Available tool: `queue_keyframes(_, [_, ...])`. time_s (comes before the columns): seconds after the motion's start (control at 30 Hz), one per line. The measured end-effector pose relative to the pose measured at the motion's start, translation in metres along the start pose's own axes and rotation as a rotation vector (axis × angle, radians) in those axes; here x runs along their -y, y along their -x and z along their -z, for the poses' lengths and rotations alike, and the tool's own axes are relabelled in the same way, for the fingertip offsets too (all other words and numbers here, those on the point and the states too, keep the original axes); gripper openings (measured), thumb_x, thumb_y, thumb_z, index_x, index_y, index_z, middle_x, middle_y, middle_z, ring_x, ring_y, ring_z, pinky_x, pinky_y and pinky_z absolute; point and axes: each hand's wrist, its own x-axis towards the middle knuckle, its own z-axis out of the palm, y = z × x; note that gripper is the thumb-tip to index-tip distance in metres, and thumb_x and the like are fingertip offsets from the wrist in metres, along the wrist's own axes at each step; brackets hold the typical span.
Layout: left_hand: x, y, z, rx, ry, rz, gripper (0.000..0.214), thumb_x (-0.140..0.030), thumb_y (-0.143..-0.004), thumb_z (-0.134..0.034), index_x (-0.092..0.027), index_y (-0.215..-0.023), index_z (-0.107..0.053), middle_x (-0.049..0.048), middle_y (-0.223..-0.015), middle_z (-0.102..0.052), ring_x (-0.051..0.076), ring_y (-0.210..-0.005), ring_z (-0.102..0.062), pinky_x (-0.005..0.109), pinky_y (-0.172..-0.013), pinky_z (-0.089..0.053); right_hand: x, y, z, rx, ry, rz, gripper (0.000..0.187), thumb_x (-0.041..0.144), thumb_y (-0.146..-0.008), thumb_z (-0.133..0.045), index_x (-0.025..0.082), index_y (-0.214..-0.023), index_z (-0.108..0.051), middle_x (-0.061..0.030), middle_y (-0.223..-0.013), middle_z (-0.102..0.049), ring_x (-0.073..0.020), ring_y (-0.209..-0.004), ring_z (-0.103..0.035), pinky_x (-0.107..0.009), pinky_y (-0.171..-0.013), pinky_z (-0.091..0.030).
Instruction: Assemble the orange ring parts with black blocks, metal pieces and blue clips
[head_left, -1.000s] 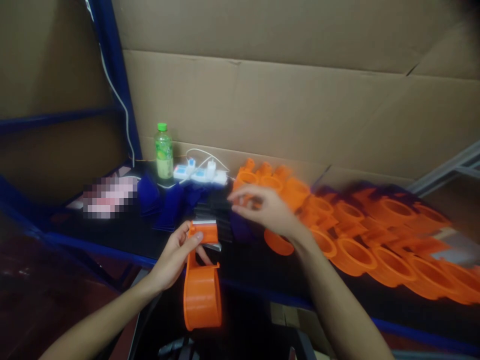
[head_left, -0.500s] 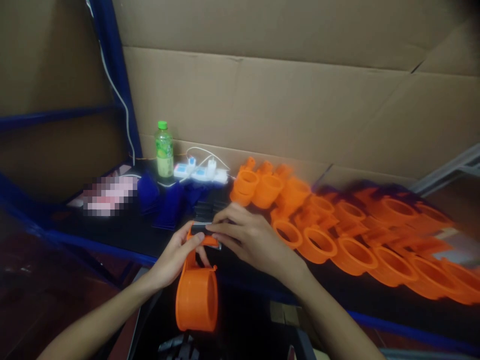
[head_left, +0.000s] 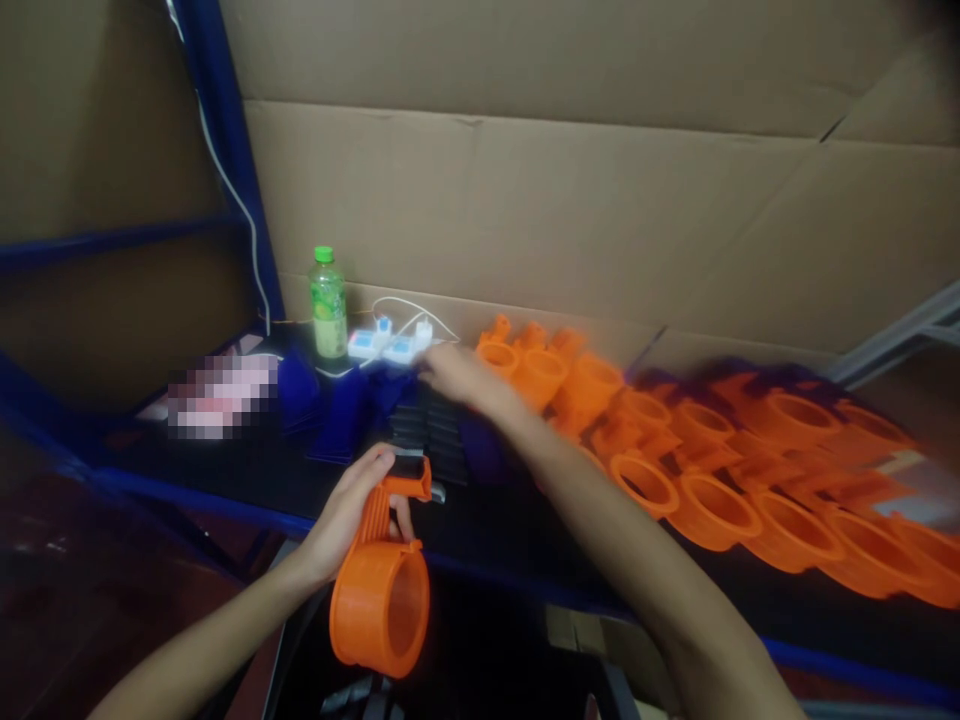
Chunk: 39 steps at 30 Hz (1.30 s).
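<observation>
Two hands are over the dark surface (head_left: 255, 462). The left hand (head_left: 351, 512) has its grip clenched on the stem of an orange ring part (head_left: 382, 595) at the near edge. The right hand (head_left: 454, 372) reaches above the black stack (head_left: 433, 432), its grip too blurred to tell.

Cardboard wall (head_left: 525, 200), blue shelf frame (head_left: 225, 150), black shelf top (head_left: 247, 455), dim light

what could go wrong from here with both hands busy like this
1. The left hand holds the orange part by its handle, out past the shelf edge; a slip may drop it to the floor.
2. The right hand reaches close to the power strip and bottle; a bump might tip the bottle onto it.
</observation>
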Motion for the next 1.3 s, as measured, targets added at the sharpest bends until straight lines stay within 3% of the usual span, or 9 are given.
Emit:
queue_keyframes(0.1, [-0.002, -0.001, -0.001, 0.011, 0.018, -0.033, 0.032, -0.047, -0.095, -0.056, -0.019, -0.109, -0.053, 0.0023, -0.062, -0.069, 0.014, -0.044, -0.063, 0.020, -0.045, -0.048, -0.001, -0.014, -0.021, 0.036, 0.029, -0.043, 0.018, 0.019, -0.087, -0.069, 0.014, -0.105, -0.073, -0.0129, -0.115, -0.070, -0.0258, -0.113, -0.064, -0.035, -0.097, -0.048])
queue_keyframes(0.23, [-0.003, -0.002, -0.002, 0.053, 0.021, -0.043, 0.030, -0.042, -0.093, -0.061, -0.018, -0.109, -0.054, 0.0040, -0.070, -0.072, 0.013, -0.045, -0.063, 0.019, -0.045, -0.048, 0.002, -0.015, -0.035, 0.018, 0.029, -0.126, 0.027, 0.033, -0.095, -0.063, 0.011, -0.111, -0.066, -0.0105, -0.117, -0.066, -0.0220, -0.111, -0.063, -0.044, -0.099, -0.050])
queue_keyframes(0.43, [-0.001, -0.001, -0.001, 0.024, 0.035, -0.052, 0.030, -0.045, -0.093, -0.061, -0.017, -0.101, -0.055, 0.0044, -0.066, -0.071, 0.013, -0.044, -0.063, 0.019, -0.046, -0.049, -0.006, -0.004, -0.022, -0.121, -0.139, -0.244, 0.016, 0.019, -0.091, -0.058, 0.011, -0.096, -0.071, -0.0153, -0.102, -0.072, -0.0255, -0.104, -0.067, -0.034, -0.090, -0.051])
queue_keyframes(0.57, [-0.002, 0.001, -0.002, -0.027, 0.061, -0.051, 0.031, -0.048, -0.091, -0.062, -0.019, -0.095, -0.053, 0.0018, -0.063, -0.069, 0.013, -0.045, -0.062, 0.019, -0.044, -0.048, -0.003, 0.031, -0.005, -0.183, -0.354, -0.230, 0.016, 0.024, -0.091, -0.058, 0.014, -0.096, -0.070, -0.0068, -0.090, -0.074, -0.0163, -0.084, -0.071, -0.023, -0.074, -0.053])
queue_keyframes(0.7, [-0.003, 0.001, -0.005, -0.079, 0.077, -0.076, 0.032, -0.050, -0.091, -0.061, -0.019, -0.095, -0.053, 0.0028, -0.069, -0.071, 0.012, -0.045, -0.061, 0.020, -0.045, -0.050, 0.021, 0.084, -0.001, -0.212, -0.598, -0.163, 0.023, 0.033, -0.095, -0.054, 0.014, -0.099, -0.066, -0.0032, -0.076, -0.072, -0.0119, -0.062, -0.068, -0.018, -0.049, -0.048])
queue_keyframes(0.8, [-0.002, -0.001, -0.007, -0.129, 0.111, -0.100, 0.032, -0.049, -0.089, -0.065, -0.020, -0.096, -0.052, 0.0025, -0.073, -0.072, 0.012, -0.046, -0.062, 0.021, -0.046, -0.051, 0.046, 0.119, -0.007, -0.387, -0.769, -0.117, 0.018, 0.031, -0.091, -0.061, 0.015, -0.092, -0.068, -0.0020, -0.071, -0.070, -0.0111, -0.058, -0.065, -0.018, -0.048, -0.048])
queue_keyframes(0.97, [-0.002, 0.000, -0.009, -0.128, 0.126, -0.084, 0.032, -0.047, -0.087, -0.067, -0.021, -0.097, -0.051, 0.0005, -0.072, -0.070, 0.011, -0.045, -0.061, 0.021, -0.046, -0.053, 0.073, 0.148, -0.023, -0.616, -0.609, -0.051, 0.011, 0.022, -0.092, -0.062, 0.017, -0.094, -0.072, -0.0020, -0.076, -0.070, -0.0100, -0.062, -0.062, -0.019, -0.054, -0.049])
queue_keyframes(1.17, [-0.003, 0.000, -0.012, -0.134, 0.147, -0.100, 0.035, -0.046, -0.084, -0.071, -0.022, -0.097, -0.049, -0.0049, -0.062, -0.065, 0.010, -0.042, -0.060, 0.020, -0.045, -0.052, 0.083, 0.157, -0.036, -0.663, -0.330, 0.063, 0.018, 0.021, -0.097, -0.060, 0.016, -0.110, -0.072, -0.0072, -0.093, -0.073, -0.0148, -0.084, -0.068, -0.025, -0.071, -0.054])
queue_keyframes(1.3, [-0.002, -0.001, -0.010, -0.140, 0.133, -0.103, 0.037, -0.047, -0.082, -0.072, -0.022, -0.095, -0.048, -0.0077, -0.057, -0.061, 0.011, -0.038, -0.058, 0.019, -0.042, -0.049, 0.089, 0.160, -0.043, -0.671, -0.155, 0.106, 0.023, 0.020, -0.099, -0.057, 0.014, -0.117, -0.069, -0.0083, -0.094, -0.072, -0.0145, -0.084, -0.068, -0.025, -0.069, -0.054])
